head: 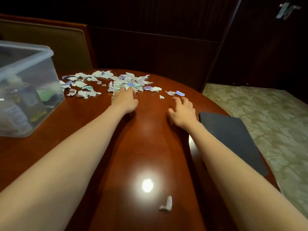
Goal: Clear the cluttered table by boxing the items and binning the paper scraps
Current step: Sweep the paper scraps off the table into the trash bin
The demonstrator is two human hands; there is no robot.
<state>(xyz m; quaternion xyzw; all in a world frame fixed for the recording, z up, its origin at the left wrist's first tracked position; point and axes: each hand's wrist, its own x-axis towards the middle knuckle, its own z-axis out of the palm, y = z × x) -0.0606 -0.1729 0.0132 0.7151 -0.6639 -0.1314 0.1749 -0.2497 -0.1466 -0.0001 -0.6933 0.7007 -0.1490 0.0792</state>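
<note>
Item 1. My left hand (125,101): fingers laid out fairly straight, tips resting on the near edge of the scrap heap. I see nothing pinched or lifted.

Item 2. My right hand (182,112): fingers spread and bent like a rake, empty, low over the bare table (150,147). Whether the tips touch the wood, I cannot tell.

Item 3. Paper scraps (116,82): a loose scatter of torn white, blue and green pieces across the far side of the table, just beyond both hands. A few outliers (178,93) lie just ahead of the right fingertips.

Item 4. Stray scrap (166,205): one curled white piece, well apart from the heap, close to me between my forearms.

Item 5. Clear plastic box (25,89): far left on the table, lid off, with several items already inside; they are too blurred to name.

Item 6. Dark flat pad (233,135): at the right table edge, just beside my right wrist, not boxed.

Item 7. Surroundings: a cushioned chair (41,47) behind the box, patterned carpet (266,117) to the right. No bin in view.

Status, by my reckoning: boxing looks mostly done, the pad possibly excepted. Binning has hardly begun, with all the scraps to gather and carry off.
</note>
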